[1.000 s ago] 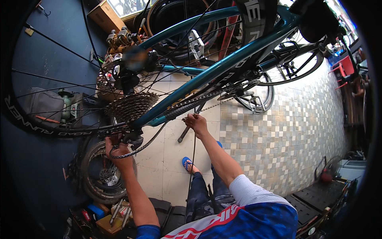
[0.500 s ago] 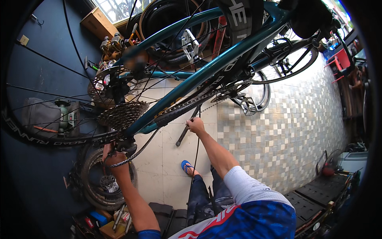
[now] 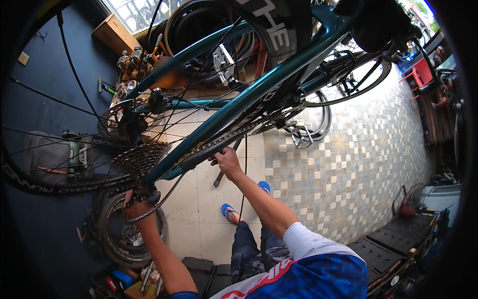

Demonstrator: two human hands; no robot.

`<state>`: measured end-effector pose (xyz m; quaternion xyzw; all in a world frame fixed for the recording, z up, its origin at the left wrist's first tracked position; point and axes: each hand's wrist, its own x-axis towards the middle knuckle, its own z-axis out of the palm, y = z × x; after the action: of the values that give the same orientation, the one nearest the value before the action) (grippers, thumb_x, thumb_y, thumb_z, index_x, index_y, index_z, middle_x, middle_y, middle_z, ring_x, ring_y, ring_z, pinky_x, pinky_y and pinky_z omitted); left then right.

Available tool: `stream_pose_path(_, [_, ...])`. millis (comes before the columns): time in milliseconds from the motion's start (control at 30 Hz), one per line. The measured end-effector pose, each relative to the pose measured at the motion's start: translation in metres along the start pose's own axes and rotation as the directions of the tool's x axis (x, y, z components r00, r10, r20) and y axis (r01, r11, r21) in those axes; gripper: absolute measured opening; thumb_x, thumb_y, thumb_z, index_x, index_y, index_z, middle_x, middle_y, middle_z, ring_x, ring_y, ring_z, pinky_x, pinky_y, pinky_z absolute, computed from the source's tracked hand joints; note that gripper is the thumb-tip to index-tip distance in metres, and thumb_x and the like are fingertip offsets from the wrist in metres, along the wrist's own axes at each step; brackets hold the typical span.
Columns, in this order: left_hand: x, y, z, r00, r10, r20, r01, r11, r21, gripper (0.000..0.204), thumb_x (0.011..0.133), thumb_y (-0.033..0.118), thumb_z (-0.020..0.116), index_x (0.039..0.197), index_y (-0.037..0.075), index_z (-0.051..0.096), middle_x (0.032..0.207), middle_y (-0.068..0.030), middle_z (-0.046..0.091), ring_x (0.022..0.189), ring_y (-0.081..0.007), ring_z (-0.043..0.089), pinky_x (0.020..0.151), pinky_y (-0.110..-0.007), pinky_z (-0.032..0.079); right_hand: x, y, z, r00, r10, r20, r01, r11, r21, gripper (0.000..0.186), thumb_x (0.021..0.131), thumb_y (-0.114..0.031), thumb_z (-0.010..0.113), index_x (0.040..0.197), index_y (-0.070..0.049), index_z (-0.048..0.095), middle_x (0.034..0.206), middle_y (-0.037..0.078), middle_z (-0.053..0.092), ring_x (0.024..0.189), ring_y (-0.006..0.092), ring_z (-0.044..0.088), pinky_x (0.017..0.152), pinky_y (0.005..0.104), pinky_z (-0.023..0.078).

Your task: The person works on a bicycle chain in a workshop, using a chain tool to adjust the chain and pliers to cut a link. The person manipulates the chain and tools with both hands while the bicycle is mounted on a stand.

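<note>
A teal bicycle frame (image 3: 224,114) hangs in front of me, its rear wheel at the left with a cassette (image 3: 139,160). My left hand (image 3: 140,204) is closed around the rear derailleur (image 3: 144,192) below the cassette, its fingertips partly hidden. A chain loop (image 3: 167,201) hangs beside this hand. Just under the chainstay and its black guard (image 3: 204,154), my right hand (image 3: 226,162) has its fingers loosely bent and parted, with nothing visible in them. Behind that hand a dark bar (image 3: 219,177) slants downward.
A loose wheel (image 3: 112,234) leans below the derailleur. Tools and boxes (image 3: 132,279) lie at the lower left. A grey bag (image 3: 47,154) is by the dark wall. A pedal (image 3: 301,137) sticks out over the tiled floor (image 3: 358,164). A thin cable (image 3: 245,184) hangs beside my right arm.
My right hand has let go of the dark bar and moved left, toward the chainstay. My left hand stays at the derailleur. The view has shifted slightly.
</note>
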<state>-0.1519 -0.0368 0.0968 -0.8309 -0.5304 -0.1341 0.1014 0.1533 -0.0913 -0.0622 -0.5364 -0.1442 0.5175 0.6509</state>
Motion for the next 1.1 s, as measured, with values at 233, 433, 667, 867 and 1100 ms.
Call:
stream_pose_path(233, [-0.003,-0.002,0.008,0.998,0.042,0.049,-0.047,0.994,0.101,0.031,0.083,0.025,0.081,0.108,0.008,0.079,0.112,-0.0156,0.076,0.110,-0.0381,0.070,0.094,-0.049,0.056,0.024,0.053,-0.054,0.995,0.064,-0.082,-0.102,0.437,-0.893,0.044,0.091,-0.042,0.070,0.089,0.001,0.073,0.089,0.021,0.076,0.088,0.0377,0.075,0.075,0.0476,0.059])
stream_pose_path(433, [-0.005,0.012,-0.020,0.959,-0.146,0.242,0.095,0.973,0.209,0.020,0.088,0.015,0.071,0.102,0.002,0.077,0.104,-0.0185,0.076,0.100,-0.0415,0.069,0.088,-0.053,0.054,0.044,0.108,-0.153,0.805,0.171,-0.568,-0.593,0.204,-0.779,0.028,0.099,-0.019,0.056,0.112,-0.007,0.078,0.115,0.018,0.076,0.111,0.0357,0.073,0.092,0.0486,0.059])
stream_pose_path(667, [-0.001,0.024,-0.039,0.967,-0.198,0.162,0.222,0.964,-0.146,0.015,0.091,0.003,0.060,0.093,-0.006,0.071,0.082,-0.0230,0.072,0.076,-0.0450,0.066,0.072,-0.051,0.050,0.044,0.090,-0.234,0.743,0.017,-0.669,-0.669,0.042,-0.742,0.029,0.101,-0.015,0.053,0.110,-0.008,0.079,0.116,0.015,0.077,0.109,0.0332,0.074,0.088,0.0450,0.061])
stream_pose_path(867, [-0.005,0.008,-0.014,1.000,-0.017,0.020,0.020,0.985,-0.170,0.020,0.089,0.004,0.064,0.106,-0.004,0.070,0.100,-0.0229,0.069,0.095,-0.0464,0.061,0.084,-0.055,0.047,0.083,0.125,-0.147,0.874,0.017,-0.485,-0.464,0.320,-0.826,0.027,0.096,-0.027,0.063,0.103,-0.005,0.077,0.105,0.022,0.076,0.101,0.0407,0.073,0.086,0.0506,0.059])
stream_pose_path(1100, [-0.008,-0.001,-0.009,0.984,-0.124,0.124,0.151,0.959,-0.241,0.018,0.090,0.012,0.067,0.102,0.001,0.075,0.096,-0.0223,0.072,0.094,-0.0400,0.069,0.089,-0.052,0.052,0.034,0.068,-0.003,0.996,-0.088,-0.025,0.050,0.748,-0.662,0.038,0.095,-0.040,0.064,0.087,-0.004,0.077,0.084,0.019,0.074,0.080,0.0316,0.074,0.072,0.0419,0.058])
